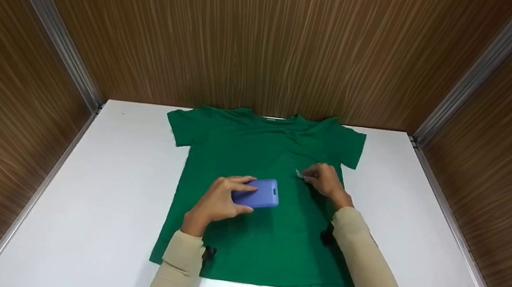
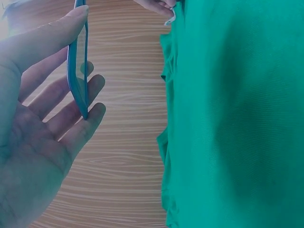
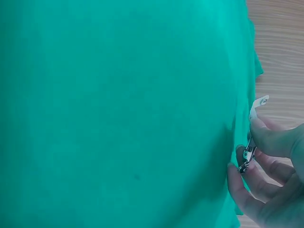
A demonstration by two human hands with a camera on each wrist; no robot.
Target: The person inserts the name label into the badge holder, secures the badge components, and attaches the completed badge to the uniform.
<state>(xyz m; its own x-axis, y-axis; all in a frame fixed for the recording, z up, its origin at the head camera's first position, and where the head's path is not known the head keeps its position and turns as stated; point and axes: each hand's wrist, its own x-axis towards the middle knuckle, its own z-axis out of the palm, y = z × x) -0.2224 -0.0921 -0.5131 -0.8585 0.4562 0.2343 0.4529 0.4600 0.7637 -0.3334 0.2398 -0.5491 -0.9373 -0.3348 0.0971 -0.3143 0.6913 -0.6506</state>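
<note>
A green T-shirt [image 1: 245, 242] lies spread flat, neck at the far edge and hem toward me. Above its middle, my left hand [image 1: 219, 201] holds a blue-purple phone case [image 1: 261, 195] between thumb and fingers. A small cutout shows near the case's right end; in the left wrist view the thin shell [image 2: 72, 71] is seen edge-on. My right hand [image 1: 326, 179] pinches a badge clip [image 3: 248, 154] over the shirt's right chest side. The clip is metal, with a pale strap [image 3: 259, 102] that sticks out past the thumb.
The shirt lies on a white table [image 1: 104, 184]. Wood-grain panels stand at the back [image 1: 266, 45] and on both sides, with grey metal strips [image 1: 56, 30] along their corners. A small dark device [image 1: 209, 252] sits at the left wrist.
</note>
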